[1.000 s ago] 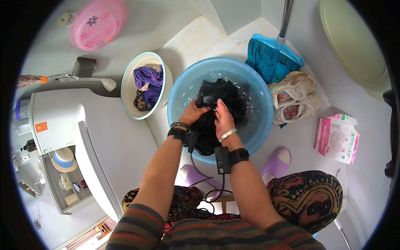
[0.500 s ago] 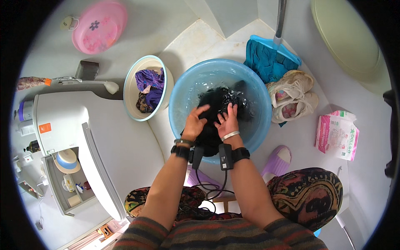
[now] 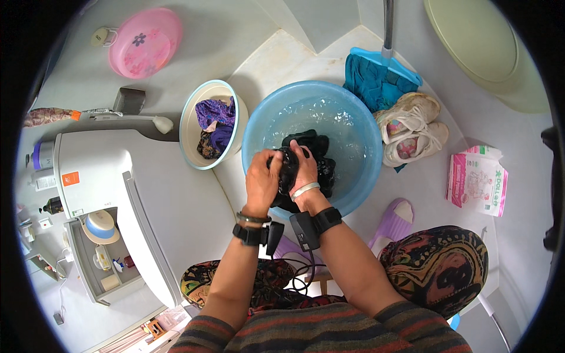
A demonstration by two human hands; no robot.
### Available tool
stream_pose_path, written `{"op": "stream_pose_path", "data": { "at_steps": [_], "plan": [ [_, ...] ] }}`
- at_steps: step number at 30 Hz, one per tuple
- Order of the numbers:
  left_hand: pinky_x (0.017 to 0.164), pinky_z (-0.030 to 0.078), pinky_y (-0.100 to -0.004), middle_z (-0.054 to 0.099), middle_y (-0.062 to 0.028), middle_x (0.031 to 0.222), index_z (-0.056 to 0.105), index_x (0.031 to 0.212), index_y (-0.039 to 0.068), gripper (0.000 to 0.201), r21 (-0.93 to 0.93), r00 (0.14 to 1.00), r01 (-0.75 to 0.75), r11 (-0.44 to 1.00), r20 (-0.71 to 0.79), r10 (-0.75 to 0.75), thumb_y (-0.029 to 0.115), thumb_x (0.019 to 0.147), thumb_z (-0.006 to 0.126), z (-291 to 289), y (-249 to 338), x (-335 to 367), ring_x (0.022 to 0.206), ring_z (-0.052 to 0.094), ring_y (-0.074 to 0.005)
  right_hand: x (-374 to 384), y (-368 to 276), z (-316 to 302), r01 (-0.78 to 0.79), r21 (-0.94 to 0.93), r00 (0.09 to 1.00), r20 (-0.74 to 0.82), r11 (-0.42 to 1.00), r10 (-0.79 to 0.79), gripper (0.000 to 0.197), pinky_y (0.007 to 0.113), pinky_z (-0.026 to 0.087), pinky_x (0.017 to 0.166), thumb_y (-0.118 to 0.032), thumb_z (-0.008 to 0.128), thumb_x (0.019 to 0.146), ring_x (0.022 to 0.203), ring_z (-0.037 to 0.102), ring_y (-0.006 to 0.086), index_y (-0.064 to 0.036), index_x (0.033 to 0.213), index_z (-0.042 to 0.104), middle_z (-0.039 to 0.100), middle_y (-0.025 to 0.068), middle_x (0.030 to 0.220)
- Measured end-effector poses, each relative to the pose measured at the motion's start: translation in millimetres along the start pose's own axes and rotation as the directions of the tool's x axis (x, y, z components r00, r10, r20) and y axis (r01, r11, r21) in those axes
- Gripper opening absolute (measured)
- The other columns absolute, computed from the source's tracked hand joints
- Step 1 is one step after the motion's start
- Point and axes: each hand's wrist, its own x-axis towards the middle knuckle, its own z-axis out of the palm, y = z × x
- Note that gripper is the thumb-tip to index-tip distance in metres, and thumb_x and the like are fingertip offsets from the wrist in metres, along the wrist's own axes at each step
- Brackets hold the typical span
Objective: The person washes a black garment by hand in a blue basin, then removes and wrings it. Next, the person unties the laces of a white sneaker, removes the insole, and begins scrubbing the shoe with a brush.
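A wet black cloth, perhaps a garment, lies bunched in a round blue basin of water. My left hand grips a fold of it from the left, fingers curled. From the right, my right hand is closed around the same gathered part, which sticks up between the two hands. The remaining cloth spreads behind and to the right of my hands in the water. Which kind of garment it is I cannot tell.
Left of the basin stands a cream tub with purple clothes. White shoes and a teal mop are at the right, with a pink-and-white box beyond. A white washing machine fills the left side.
My hands, open over the cloth before, have closed on it and shifted slightly left. The cloth is now gathered up between them.
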Motion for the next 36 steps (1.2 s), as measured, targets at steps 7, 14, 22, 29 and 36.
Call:
{"op": "stream_pose_path", "data": {
  "at_steps": [7,14,22,29,36],
  "plan": [
    [0.084,0.046,-0.0324,0.064,-0.0154,0.095,0.055,0.120,0.004,0.034,-0.474,0.951,0.307,0.825,0.130,-0.279,0.028,0.096,0.054,32.2,-114.7,59.9,0.088,0.059,-0.0207,3.1,-13.5,9.3,0.214,-0.256,0.974,0.128,0.943,-0.186,0.028,0.032,0.040,0.088,-0.033,0.061,0.092,0.094,0.052,0.0119,-0.0070,0.103,0.062,0.060,0.0014,0.098],
    [0.095,0.045,-0.0479,0.042,-0.0246,0.139,0.038,0.141,0.019,0.056,0.125,0.986,0.124,0.984,0.094,-0.136,0.035,0.091,0.058,60.5,-132.2,64.4,0.120,0.049,-0.0440,32.6,-19.9,-43.8,-0.114,0.144,0.989,-0.072,0.983,0.126,0.069,0.053,0.013,0.112,-0.046,0.056,0.092,0.142,0.017,0.0337,-0.0300,0.150,0.023,0.014,0.0084,0.157],
    [0.098,0.045,-0.0459,0.034,-0.0222,0.146,0.027,0.145,0.025,0.077,0.317,0.906,0.253,0.914,0.255,-0.339,0.022,0.080,0.068,108.0,-122.6,50.0,0.120,0.051,-0.0418,43.9,-2.3,-75.6,-0.159,-0.108,0.982,-0.119,0.981,0.146,0.077,0.052,0.014,0.112,-0.048,0.056,0.091,0.143,0.019,0.0263,-0.0308,0.152,0.012,0.022,-0.0002,0.155],
    [0.090,0.046,-0.0325,0.064,-0.0073,0.108,0.059,0.117,0.011,0.047,-0.324,0.890,0.349,0.879,0.409,-0.202,-0.005,0.072,0.057,54.6,-77.4,31.4,0.101,0.059,-0.0225,40.8,-8.1,-75.2,-0.107,0.032,0.983,-0.149,0.994,0.111,0.081,0.054,0.019,0.109,-0.052,0.059,0.088,0.138,0.026,0.0295,-0.0324,0.151,0.012,0.027,0.0022,0.152],
    [0.078,0.040,-0.0232,0.051,-0.0004,0.091,0.053,0.084,0.005,0.025,-0.713,0.953,0.233,0.661,0.304,-0.008,-0.009,0.063,0.054,-76.4,2.8,-23.6,0.087,0.050,-0.0125,36.8,-22.0,-57.7,-0.130,0.143,0.977,-0.152,0.981,0.151,0.080,0.052,0.036,0.098,-0.060,0.061,0.084,0.122,0.042,0.0308,-0.0276,0.146,0.024,0.034,0.0064,0.144]
  ]
}}
